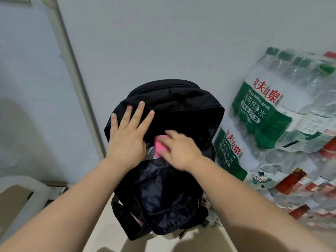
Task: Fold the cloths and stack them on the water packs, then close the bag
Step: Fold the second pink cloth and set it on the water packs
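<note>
Left hand (125, 140) flat, fingers spread, pressing bag (181, 110) flap. Right hand (180, 150), blurred, grips pink cloth (160, 144) between both hands.

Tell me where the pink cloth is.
Head view, centre: the pink cloth sits in the mouth of the black backpack, pinched by the right hand, just right of the left hand pressing the bag's top.

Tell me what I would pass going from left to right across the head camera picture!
White plastic object → door frame → left hand, flat on the bag → pink cloth → right hand, holding that cloth → water packs.
</note>
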